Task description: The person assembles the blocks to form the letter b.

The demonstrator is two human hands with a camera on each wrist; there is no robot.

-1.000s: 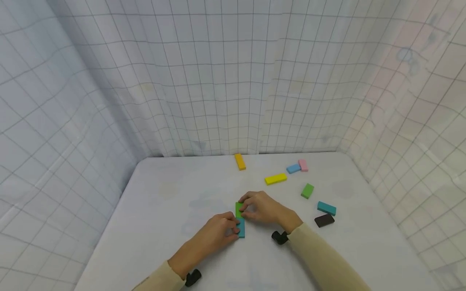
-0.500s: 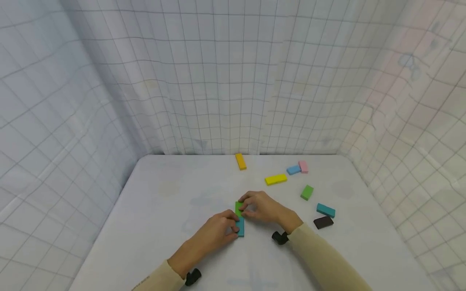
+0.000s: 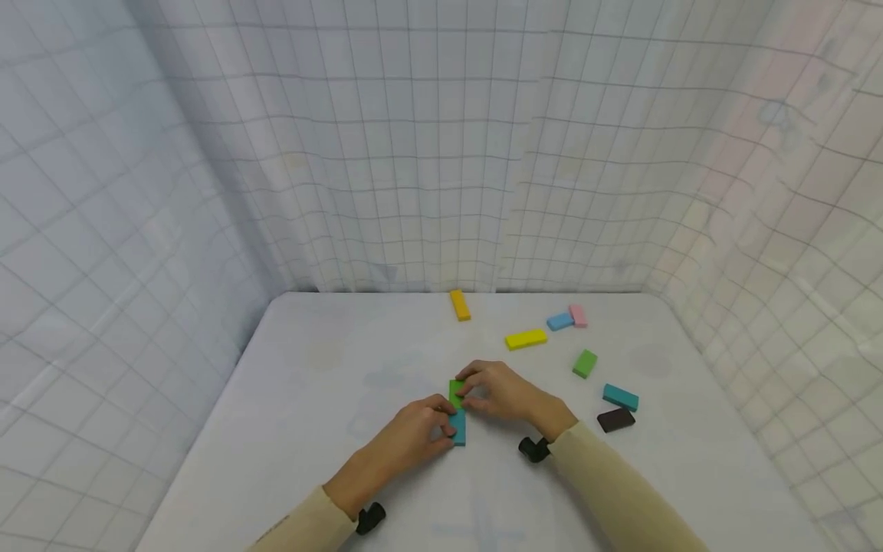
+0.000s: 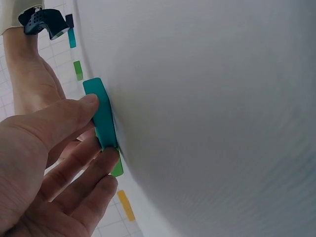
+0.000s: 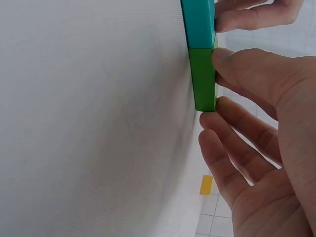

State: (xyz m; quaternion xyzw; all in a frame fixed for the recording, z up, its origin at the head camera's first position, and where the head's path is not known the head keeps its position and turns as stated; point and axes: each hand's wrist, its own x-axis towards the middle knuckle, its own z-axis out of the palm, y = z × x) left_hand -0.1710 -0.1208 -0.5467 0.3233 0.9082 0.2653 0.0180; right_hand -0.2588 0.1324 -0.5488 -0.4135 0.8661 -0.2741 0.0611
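Before me on the white table, a teal block (image 3: 460, 428) and a green block (image 3: 456, 393) lie end to end, the green one farther away. Their ends touch in the right wrist view. My left hand (image 3: 414, 435) pinches the teal block, thumb near its close end and fingers around the far end. With thumb and fingertips, my right hand (image 3: 500, 392) holds the green block (image 5: 203, 79) from its right side and far end. Fingers partly cover both blocks in the head view.
Toward the back lie an orange block (image 3: 460, 305), a yellow block (image 3: 526, 339), a light blue block (image 3: 560, 321) and a pink block (image 3: 578, 315). On the right are a smaller green block (image 3: 585, 363), another teal block (image 3: 621, 397) and a black block (image 3: 616, 419). Gridded white curtains (image 3: 441, 153) surround the table.
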